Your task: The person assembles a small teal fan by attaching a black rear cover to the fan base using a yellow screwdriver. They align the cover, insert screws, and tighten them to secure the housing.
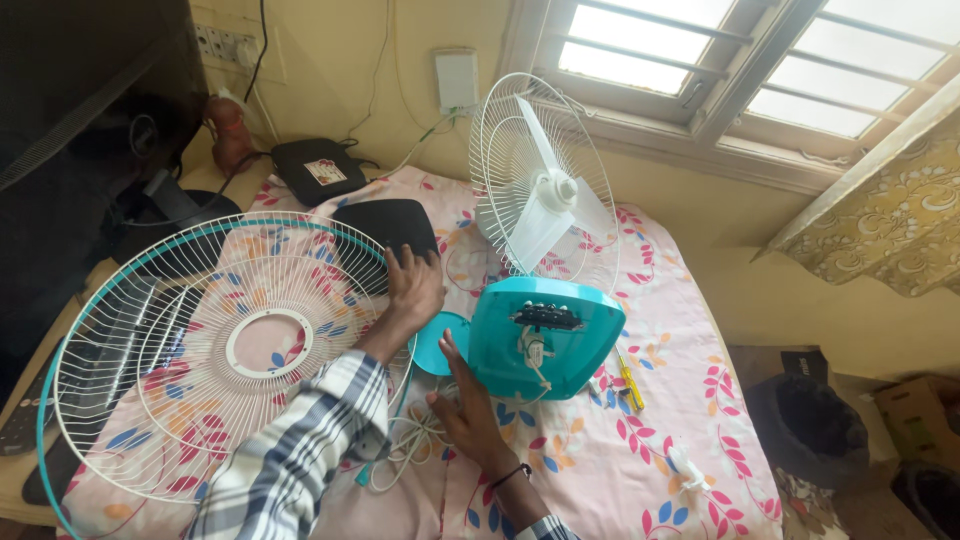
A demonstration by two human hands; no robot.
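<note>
A white table fan lies on a floral sheet point(640, 450), its teal base point(545, 345) turned toward me and its white blades point(540, 200) inside the rear wire guard. The detached front guard point(200, 350), white wire with a teal rim, lies flat to the left. My left hand point(412, 290), in a striped sleeve, grips this guard's far right rim beside a black box point(385, 225). My right hand point(465, 405), with a dark wristband, is spread open just left of the teal base, thumb near a round teal cap point(440, 340). A white power cord point(410, 440) is coiled under it.
A yellow-handled screwdriver point(630, 385) lies right of the base. A black router point(318, 168) sits by the wall, a remote point(20, 420) at the left edge. On the floor to the right stand a dark bin point(810, 425) and a cardboard box point(915, 415).
</note>
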